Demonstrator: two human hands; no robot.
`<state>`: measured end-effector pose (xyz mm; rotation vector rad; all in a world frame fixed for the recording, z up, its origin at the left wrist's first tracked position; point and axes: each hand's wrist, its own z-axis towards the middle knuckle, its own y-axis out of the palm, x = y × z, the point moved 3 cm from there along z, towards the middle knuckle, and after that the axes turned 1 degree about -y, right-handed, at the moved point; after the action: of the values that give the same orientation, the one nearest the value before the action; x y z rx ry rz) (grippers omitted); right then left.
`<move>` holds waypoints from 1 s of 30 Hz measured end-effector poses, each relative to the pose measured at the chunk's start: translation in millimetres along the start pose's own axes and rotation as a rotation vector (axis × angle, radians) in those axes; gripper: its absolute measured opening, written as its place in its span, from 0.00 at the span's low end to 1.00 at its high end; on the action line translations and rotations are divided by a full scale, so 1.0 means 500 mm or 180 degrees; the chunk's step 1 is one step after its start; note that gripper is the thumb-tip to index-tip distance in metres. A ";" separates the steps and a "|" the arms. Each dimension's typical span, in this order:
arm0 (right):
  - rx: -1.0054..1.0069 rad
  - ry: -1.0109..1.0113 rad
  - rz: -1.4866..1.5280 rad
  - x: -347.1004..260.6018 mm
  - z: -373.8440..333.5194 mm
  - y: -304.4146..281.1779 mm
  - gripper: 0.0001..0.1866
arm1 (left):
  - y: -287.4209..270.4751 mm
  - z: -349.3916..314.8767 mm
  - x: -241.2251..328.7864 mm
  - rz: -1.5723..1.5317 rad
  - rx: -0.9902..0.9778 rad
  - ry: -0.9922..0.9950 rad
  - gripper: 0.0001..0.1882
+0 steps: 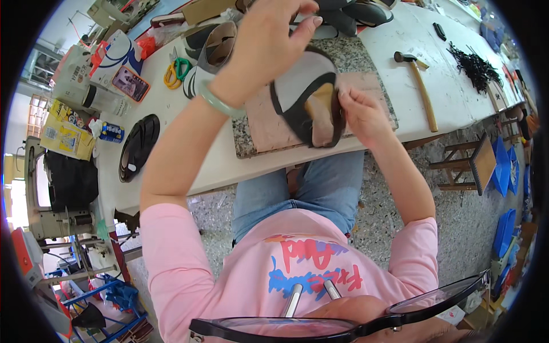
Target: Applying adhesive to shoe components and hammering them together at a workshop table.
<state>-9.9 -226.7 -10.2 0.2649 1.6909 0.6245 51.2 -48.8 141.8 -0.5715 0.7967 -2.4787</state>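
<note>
My right hand (pixel 363 117) is closed on the edge of a shoe upper (pixel 290 80), pinching it between thumb and fingers. The upper has a white-grey panel, black trim and a tan inner side, and it is held over a pinkish board (pixel 257 128) on a speckled stone slab (pixel 374 54). My left hand (pixel 274 40), with a pale green bangle at the wrist, is raised above and beyond the upper. Its thumb and forefinger are apart near several dark shoe pieces (pixel 337 22); no held thing shows. Left of it stands another grey shoe upper (pixel 220 46).
A hammer (pixel 423 94) and a heap of black strips (pixel 474 66) lie at right. On the left are scissors (pixel 174 72), a phone (pixel 130 84), a clear bottle (pixel 106 98) and black strappy shoe pieces (pixel 139 146). A wooden stool (pixel 466 166) stands beyond the table's right edge.
</note>
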 end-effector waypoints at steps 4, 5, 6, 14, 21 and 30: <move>0.0843 0.0261 -0.1244 -0.010 -0.022 -0.064 0.14 | 0.093 -0.147 0.025 -0.0409 -0.1343 -0.0763 0.12; 0.0907 -0.0124 -0.2216 -0.039 -0.019 -0.075 0.16 | 0.102 -0.171 0.047 -0.0466 -0.1681 -0.0903 0.15; 0.0856 -0.1073 -0.3073 -0.069 -0.022 -0.054 0.17 | 0.113 -0.190 0.052 -0.0342 -0.1742 -0.0873 0.16; -0.0973 -0.1869 -0.7286 -0.102 0.008 0.054 0.09 | 0.170 -0.161 0.049 0.0078 -0.2793 -0.0801 0.24; -0.0963 -0.1034 -0.7014 -0.123 0.045 0.048 0.05 | 0.157 -0.117 0.062 0.0289 -0.2770 -0.0973 0.26; -0.0893 -0.0449 -0.6356 -0.088 0.098 0.063 0.05 | 0.161 -0.125 -0.012 0.0661 -0.3033 -0.0554 0.12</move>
<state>42.0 -210.3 38.6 -1.4058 0.9646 -0.6692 48.6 -77.1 43.6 -0.9308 1.8461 -1.7127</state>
